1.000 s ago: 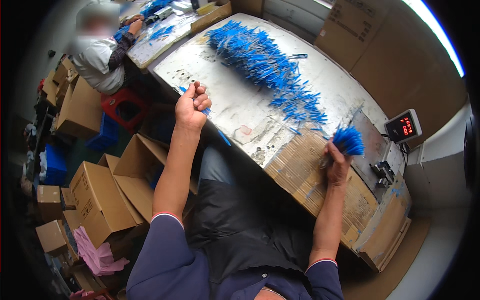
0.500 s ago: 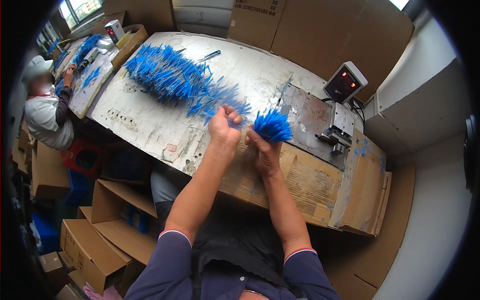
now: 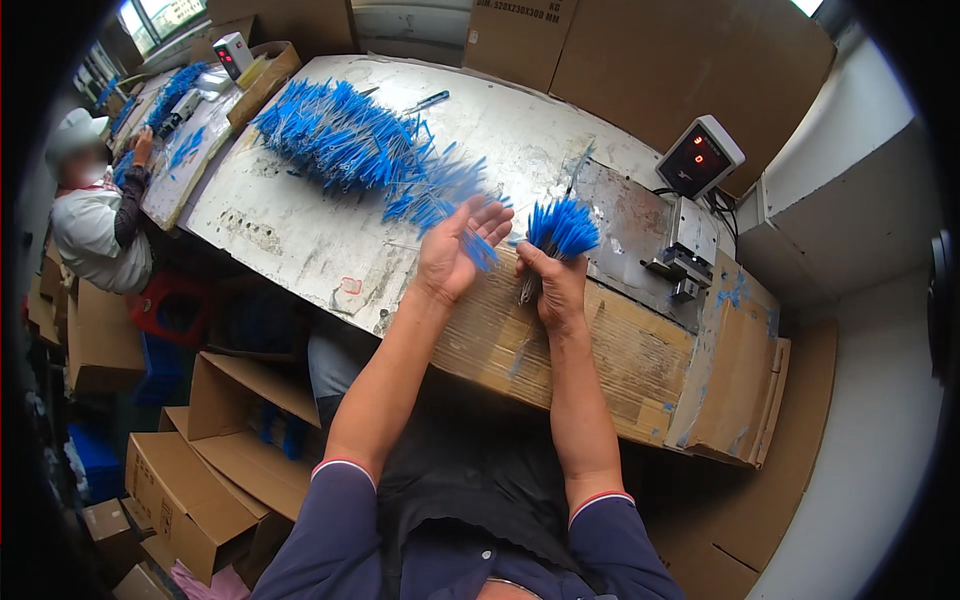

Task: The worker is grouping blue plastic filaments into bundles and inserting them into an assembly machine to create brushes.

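My right hand (image 3: 556, 283) is wrapped round an upright bundle of thin wire brushes (image 3: 562, 228), their blue bristle ends fanned out on top and the wire stems showing below the fist. To its left, my left hand (image 3: 455, 253) has its fingers stretched out, the palm partly turned up. A few loose blue brushes (image 3: 481, 252) show against its palm and fingers; motion blur hides whether they are gripped. Beyond that hand a large heap of the same brushes (image 3: 345, 135) lies on the white worktable (image 3: 290, 225), with a blurred scatter at its near right end.
A display box with red digits (image 3: 698, 157) stands at the right, behind a small metal fixture (image 3: 682, 265). Flattened cardboard (image 3: 610, 330) covers the table's near edge. A blue-handled knife (image 3: 428, 102) lies behind the heap. At far left a person (image 3: 95, 215) works at another table.
My left hand has uncurled its fingers beside the bundle. My right hand with the bundle has shifted slightly right in the picture. The digits on the display box have changed.
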Demonstrator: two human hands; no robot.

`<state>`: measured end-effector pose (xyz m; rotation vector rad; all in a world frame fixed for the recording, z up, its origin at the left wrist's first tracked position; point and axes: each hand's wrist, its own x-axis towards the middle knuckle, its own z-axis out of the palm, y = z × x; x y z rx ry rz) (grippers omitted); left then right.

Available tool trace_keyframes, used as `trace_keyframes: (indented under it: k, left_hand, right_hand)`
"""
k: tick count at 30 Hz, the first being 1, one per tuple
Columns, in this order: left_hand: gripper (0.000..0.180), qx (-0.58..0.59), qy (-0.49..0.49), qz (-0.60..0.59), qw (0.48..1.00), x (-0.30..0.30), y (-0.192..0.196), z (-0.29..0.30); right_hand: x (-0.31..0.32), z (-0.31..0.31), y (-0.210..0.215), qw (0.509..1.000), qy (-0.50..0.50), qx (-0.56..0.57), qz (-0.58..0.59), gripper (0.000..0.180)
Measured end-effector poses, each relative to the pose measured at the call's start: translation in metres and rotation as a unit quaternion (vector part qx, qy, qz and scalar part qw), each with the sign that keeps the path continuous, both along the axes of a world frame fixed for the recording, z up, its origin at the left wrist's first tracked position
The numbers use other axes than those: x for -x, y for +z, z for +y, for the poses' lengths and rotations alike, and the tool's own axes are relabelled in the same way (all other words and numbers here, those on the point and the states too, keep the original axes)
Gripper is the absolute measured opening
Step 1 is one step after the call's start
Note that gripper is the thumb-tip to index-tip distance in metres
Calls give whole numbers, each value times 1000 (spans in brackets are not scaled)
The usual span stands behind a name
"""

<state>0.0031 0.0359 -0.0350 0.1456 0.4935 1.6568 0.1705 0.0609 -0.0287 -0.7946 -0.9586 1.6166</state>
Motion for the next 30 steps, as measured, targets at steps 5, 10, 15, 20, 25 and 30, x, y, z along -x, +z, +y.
trace_keyframes:
  k: [5,10,15,20,25,30]
  left_hand:
    - [39,-58,-54,47,996,-8,-2,2]
    - [46,-83,-100,115,985,-14,-1,3]
    - [42,-61,-142,113,982,-20,4,1]
    - [41,-50,-140,153,977,-16,2,1]
    - [35,5,-131,234,963,-15,10,-2]
    - [26,2,-165,272,948,-16,14,-5]
  right_hand:
    - [2,1,-3,999,24,3,-47,33]
    - [4,1,0,998,54,3,-10,42]
    - [4,2,2,998,57,-11,-24,46]
    - [-2,3,10,995,91,40,1,45]
    - [-6,2,11,994,95,45,-42,39]
    - [-3,3,10,997,59,50,2,36]
